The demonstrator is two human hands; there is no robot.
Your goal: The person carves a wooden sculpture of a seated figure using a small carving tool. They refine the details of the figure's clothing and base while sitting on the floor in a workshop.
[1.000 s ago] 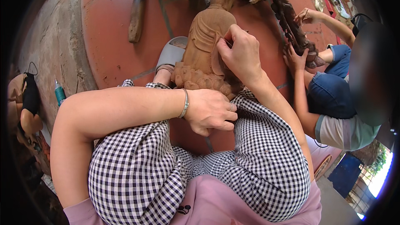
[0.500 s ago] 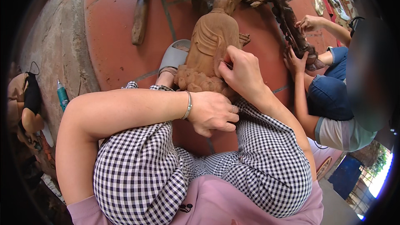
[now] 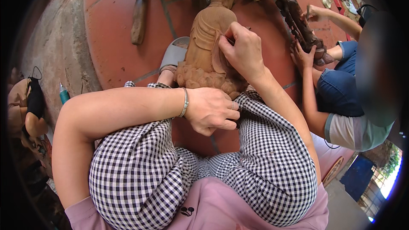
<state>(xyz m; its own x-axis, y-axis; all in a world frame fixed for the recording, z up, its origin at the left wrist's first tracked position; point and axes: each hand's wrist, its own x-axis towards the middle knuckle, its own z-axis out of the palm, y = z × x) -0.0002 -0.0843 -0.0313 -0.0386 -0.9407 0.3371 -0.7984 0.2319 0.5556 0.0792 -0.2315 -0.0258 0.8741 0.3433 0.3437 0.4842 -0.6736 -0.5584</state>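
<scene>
A carved wooden statue (image 3: 208, 30) with robe folds and a bumpy, petalled base (image 3: 200, 76) stands between my knees, its top pointing away from me. My right hand (image 3: 245, 53) is closed in a pinch against the right side of the robe. Something small and dark shows at its fingertips, too little to name. My left hand (image 3: 211, 110), with a bracelet and a ring, lies at the near edge of the base. Its fingers curl downward and their undersides are hidden, so I cannot make out what they hold.
On the right, another person's hands (image 3: 303, 55) work on a dark carved wooden piece (image 3: 294, 12). A wooden mallet-like bar (image 3: 139, 21) lies on the red tiles, left of the statue. A teal-handled tool (image 3: 64, 94) rests on the stone ledge (image 3: 64, 38).
My right hand has moved up along the robe, away from the base. My left hand stays by the base. The whole view has shifted slightly. The other person's raised hand has turned.
</scene>
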